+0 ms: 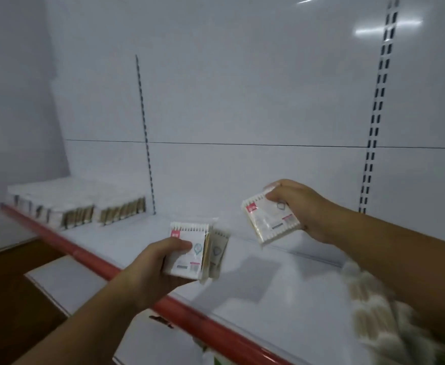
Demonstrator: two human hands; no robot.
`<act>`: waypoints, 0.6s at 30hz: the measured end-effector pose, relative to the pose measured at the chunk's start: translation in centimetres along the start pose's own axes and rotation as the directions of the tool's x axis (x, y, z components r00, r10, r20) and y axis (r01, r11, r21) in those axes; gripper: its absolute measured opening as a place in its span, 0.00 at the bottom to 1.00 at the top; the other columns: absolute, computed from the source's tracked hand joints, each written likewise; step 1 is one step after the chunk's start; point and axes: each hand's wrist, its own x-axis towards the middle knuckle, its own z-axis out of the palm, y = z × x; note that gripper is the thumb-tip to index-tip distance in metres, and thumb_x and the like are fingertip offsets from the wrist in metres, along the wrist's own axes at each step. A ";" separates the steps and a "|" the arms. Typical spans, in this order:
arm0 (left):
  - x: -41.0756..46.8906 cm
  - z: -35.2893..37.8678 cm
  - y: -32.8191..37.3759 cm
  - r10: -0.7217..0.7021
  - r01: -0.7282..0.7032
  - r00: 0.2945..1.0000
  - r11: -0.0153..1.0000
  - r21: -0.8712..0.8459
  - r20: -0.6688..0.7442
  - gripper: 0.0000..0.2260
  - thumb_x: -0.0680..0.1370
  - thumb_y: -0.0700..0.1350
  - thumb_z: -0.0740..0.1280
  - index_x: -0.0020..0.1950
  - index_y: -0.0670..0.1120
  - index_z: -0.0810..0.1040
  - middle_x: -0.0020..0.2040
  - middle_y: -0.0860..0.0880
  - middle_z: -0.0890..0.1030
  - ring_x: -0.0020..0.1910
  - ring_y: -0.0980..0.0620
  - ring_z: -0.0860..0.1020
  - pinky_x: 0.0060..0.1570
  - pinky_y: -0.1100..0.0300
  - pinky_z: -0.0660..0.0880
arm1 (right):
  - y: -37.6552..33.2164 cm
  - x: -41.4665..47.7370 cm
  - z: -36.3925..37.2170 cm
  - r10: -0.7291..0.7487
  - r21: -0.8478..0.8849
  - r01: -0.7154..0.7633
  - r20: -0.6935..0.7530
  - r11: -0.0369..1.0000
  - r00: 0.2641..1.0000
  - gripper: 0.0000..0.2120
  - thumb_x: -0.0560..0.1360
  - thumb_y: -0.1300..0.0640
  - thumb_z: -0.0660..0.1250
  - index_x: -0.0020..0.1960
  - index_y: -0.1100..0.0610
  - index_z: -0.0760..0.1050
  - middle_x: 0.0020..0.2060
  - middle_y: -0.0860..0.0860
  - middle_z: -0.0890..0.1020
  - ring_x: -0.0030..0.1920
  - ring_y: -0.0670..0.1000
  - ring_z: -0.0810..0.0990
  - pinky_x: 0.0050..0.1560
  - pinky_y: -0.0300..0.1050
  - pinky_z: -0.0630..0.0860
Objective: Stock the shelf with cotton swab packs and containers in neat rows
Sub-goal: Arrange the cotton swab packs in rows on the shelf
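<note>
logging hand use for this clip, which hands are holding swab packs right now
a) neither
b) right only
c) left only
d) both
d: the left hand grips a bundle of swab packs at the front of the shelf, and the right hand holds a single pack above it.

Dim view, lamp glare on the back panel (387,25), lower right seemingly smeared by motion blur
</note>
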 end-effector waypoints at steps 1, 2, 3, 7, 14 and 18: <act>-0.3 -2.0 0.4 0.013 -0.014 1.000 0.999 -0.037 -0.025 0.25 0.60 0.37 0.67 0.57 0.36 0.77 0.47 0.36 0.82 0.42 0.41 0.82 0.36 0.52 0.79 | 0.0 1.1 2.3 0.000 -0.004 0.000 0.029 1.000 1.000 0.04 0.76 0.59 0.63 0.49 0.55 0.76 0.40 0.51 0.77 0.39 0.52 0.78 0.39 0.44 0.75; -0.5 -4.0 0.7 0.029 -0.032 0.999 0.997 -0.070 -0.039 0.25 0.61 0.37 0.67 0.58 0.36 0.77 0.48 0.36 0.81 0.43 0.40 0.81 0.38 0.50 0.79 | 0.0 2.2 4.4 0.000 -0.011 0.001 0.056 1.000 0.998 0.05 0.75 0.59 0.64 0.51 0.56 0.76 0.40 0.51 0.76 0.39 0.52 0.77 0.39 0.44 0.74; -0.6 -5.9 0.9 0.045 -0.050 0.998 0.993 -0.103 -0.051 0.24 0.62 0.37 0.67 0.58 0.37 0.77 0.49 0.36 0.81 0.44 0.39 0.81 0.39 0.50 0.79 | 0.0 3.2 6.3 -0.003 -0.021 0.005 0.083 1.000 0.997 0.05 0.75 0.59 0.65 0.51 0.56 0.76 0.39 0.51 0.76 0.37 0.51 0.76 0.36 0.42 0.74; -0.2 -12.5 0.8 0.073 -0.095 0.992 0.969 -0.226 -0.104 0.15 0.64 0.38 0.68 0.49 0.38 0.82 0.44 0.37 0.82 0.38 0.41 0.82 0.34 0.52 0.79 | 1.2 7.4 12.9 0.012 -0.063 0.002 0.223 0.998 0.975 0.04 0.74 0.61 0.64 0.46 0.54 0.76 0.37 0.52 0.75 0.36 0.51 0.74 0.32 0.40 0.73; 3.0 -23.2 3.0 0.076 -0.118 0.984 0.956 -0.269 -0.162 0.27 0.50 0.38 0.79 0.49 0.37 0.84 0.42 0.38 0.82 0.35 0.42 0.82 0.29 0.54 0.78 | 4.0 15.7 23.6 0.056 0.095 -0.106 0.425 0.990 0.904 0.06 0.68 0.60 0.62 0.37 0.53 0.78 0.32 0.51 0.81 0.32 0.51 0.80 0.33 0.41 0.74; 6.1 -28.9 5.1 0.082 -0.154 0.960 0.952 -0.263 -0.266 0.24 0.59 0.36 0.70 0.55 0.39 0.79 0.45 0.39 0.83 0.39 0.44 0.83 0.33 0.55 0.80 | 5.0 20.3 30.4 0.002 0.006 -0.006 0.550 1.000 0.835 0.17 0.60 0.56 0.63 0.45 0.49 0.83 0.52 0.51 0.83 0.53 0.54 0.79 0.53 0.50 0.74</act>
